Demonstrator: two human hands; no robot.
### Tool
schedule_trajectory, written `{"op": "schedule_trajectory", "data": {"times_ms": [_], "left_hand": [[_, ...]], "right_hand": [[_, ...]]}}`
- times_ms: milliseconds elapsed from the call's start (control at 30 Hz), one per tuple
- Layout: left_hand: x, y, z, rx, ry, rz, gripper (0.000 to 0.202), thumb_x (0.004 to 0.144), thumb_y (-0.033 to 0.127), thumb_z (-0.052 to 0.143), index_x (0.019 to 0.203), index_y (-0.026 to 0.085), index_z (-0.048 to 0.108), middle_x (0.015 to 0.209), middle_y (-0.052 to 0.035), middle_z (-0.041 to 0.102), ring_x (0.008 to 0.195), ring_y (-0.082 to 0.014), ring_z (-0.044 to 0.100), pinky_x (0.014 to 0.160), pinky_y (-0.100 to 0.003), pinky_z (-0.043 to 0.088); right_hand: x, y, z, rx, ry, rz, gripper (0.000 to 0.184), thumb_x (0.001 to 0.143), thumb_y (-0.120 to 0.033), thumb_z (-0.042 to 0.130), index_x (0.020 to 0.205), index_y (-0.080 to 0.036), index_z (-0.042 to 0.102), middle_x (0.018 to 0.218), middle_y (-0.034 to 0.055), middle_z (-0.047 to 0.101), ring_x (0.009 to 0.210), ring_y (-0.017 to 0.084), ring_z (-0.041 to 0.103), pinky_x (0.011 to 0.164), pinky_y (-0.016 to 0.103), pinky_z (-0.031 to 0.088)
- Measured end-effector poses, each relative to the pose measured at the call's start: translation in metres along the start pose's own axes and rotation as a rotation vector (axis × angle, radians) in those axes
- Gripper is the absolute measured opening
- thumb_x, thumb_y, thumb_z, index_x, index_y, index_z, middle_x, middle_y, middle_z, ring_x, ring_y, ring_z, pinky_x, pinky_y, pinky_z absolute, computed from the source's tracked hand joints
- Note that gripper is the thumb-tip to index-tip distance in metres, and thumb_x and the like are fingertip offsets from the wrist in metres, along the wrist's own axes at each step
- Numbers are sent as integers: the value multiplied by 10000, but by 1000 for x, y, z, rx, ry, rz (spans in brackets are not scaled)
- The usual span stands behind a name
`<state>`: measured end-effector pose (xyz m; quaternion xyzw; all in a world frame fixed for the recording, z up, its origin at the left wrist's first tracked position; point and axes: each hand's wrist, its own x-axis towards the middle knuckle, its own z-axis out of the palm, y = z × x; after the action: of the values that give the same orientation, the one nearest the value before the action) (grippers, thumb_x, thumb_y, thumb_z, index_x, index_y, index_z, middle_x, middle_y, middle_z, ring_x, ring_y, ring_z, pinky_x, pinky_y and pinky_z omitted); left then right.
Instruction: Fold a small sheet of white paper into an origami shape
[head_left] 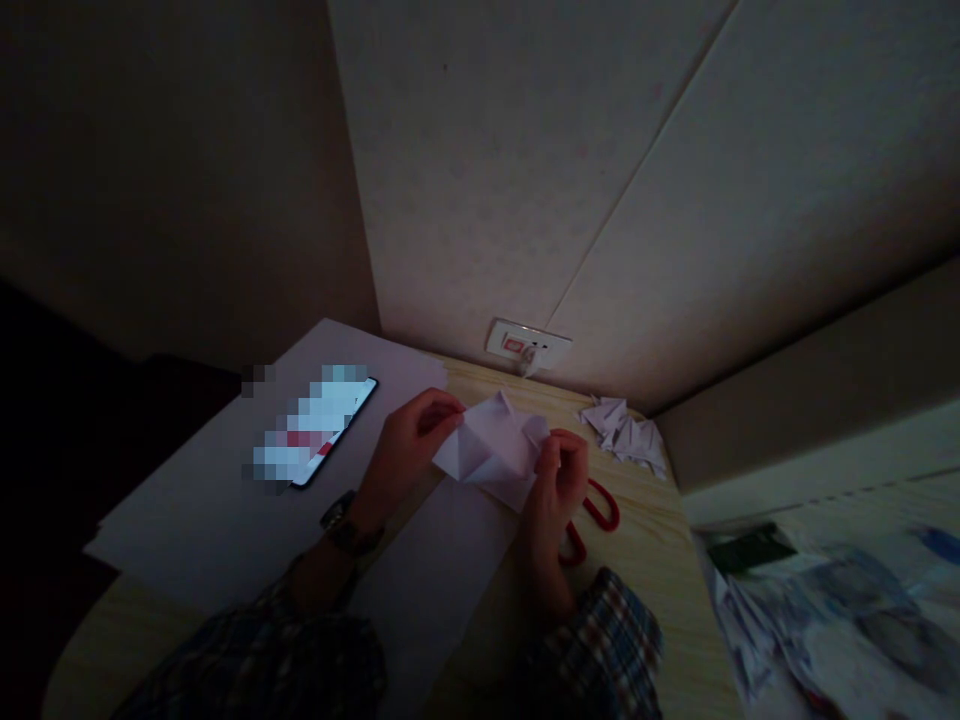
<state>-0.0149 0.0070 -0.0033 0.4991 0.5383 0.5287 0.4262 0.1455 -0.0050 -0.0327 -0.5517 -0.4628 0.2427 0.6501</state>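
Between my two hands is a creased sheet of white paper [495, 440], partly folded, with flaps standing up along its top. My left hand [420, 440] pinches its left edge between thumb and fingers. At its right edge, my right hand [556, 475] grips the paper with bent fingers. A flat sheet of white paper [442, 560] lies on the table below the folded one. Scissors with red handles [600, 505] lie beside my right hand, their blades hidden behind it.
A phone [322, 425] with a lit screen rests on large white sheets [225, 500] at the left. Small folded paper pieces [622, 435] are piled at the table's [660, 540] back right corner. On the wall is a socket [529, 345] with a plug. Clutter lies beyond the right edge.
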Motion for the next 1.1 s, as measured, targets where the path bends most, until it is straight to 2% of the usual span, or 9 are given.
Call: {"op": "schedule_trajectory", "data": {"times_ms": [133, 200, 333, 467, 567, 667, 867, 1100], "left_hand": [[-1, -1, -1, 6, 31, 38, 91, 754, 275, 625, 769, 212, 560, 775, 13, 651, 772, -170, 645, 732, -271, 504], [-1, -1, -2, 52, 22, 74, 44, 781, 241, 582, 750, 211, 583, 766, 8, 652, 767, -171, 636, 736, -273, 492], [-2, 0, -3, 174, -11, 150, 193, 835, 198, 502, 777, 210, 686, 854, -29, 700, 852, -195, 639, 810, -298, 479], [-3, 2, -2, 209, 11, 169, 200, 851, 225, 502, 850, 200, 700, 921, -49, 696, 907, -205, 636, 855, -311, 479], [-3, 2, 0, 235, 45, 145, 132, 793, 278, 600, 861, 190, 672, 937, -49, 679, 942, -221, 625, 892, -335, 472], [-3, 2, 1, 256, 66, 111, 152, 728, 274, 649, 855, 190, 641, 943, -37, 662, 946, -226, 615, 891, -350, 475], [-2, -2, -1, 233, 27, 124, 171, 714, 204, 573, 875, 190, 629, 954, -35, 646, 967, -221, 603, 914, -358, 469], [-1, -2, -3, 183, 0, 146, 312, 645, 128, 479, 920, 175, 618, 1002, -58, 649, 994, -221, 602, 924, -356, 457]], "right_hand": [[1, 2, -2, 2, 28, 8, 189, 881, -377, 520, 780, -218, 525, 781, -23, 521, 735, 150, 489, 712, 298, 389], [1, 3, -2, 1, 35, 39, 196, 877, -387, 521, 773, -221, 528, 745, -28, 514, 698, 152, 474, 681, 297, 379], [2, 3, -3, -18, 62, 91, 246, 864, -425, 525, 723, -224, 507, 669, -45, 477, 641, 146, 454, 629, 283, 369], [1, 2, -3, -18, 70, 102, 260, 855, -438, 533, 721, -217, 507, 655, -56, 473, 617, 130, 448, 614, 264, 363], [0, 2, -3, -1, 65, 109, 250, 851, -439, 535, 742, -215, 513, 666, -57, 485, 609, 125, 439, 604, 259, 358], [-2, 2, -2, 8, 59, 109, 246, 855, -433, 531, 746, -214, 507, 673, -61, 484, 611, 124, 435, 609, 259, 358], [-1, 5, -3, 11, 55, 108, 252, 862, -439, 527, 756, -212, 502, 680, -61, 475, 620, 123, 430, 610, 249, 354], [1, 5, -5, 4, 77, 91, 256, 864, -433, 524, 744, -209, 499, 670, -64, 453, 617, 118, 414, 609, 249, 334]]}}
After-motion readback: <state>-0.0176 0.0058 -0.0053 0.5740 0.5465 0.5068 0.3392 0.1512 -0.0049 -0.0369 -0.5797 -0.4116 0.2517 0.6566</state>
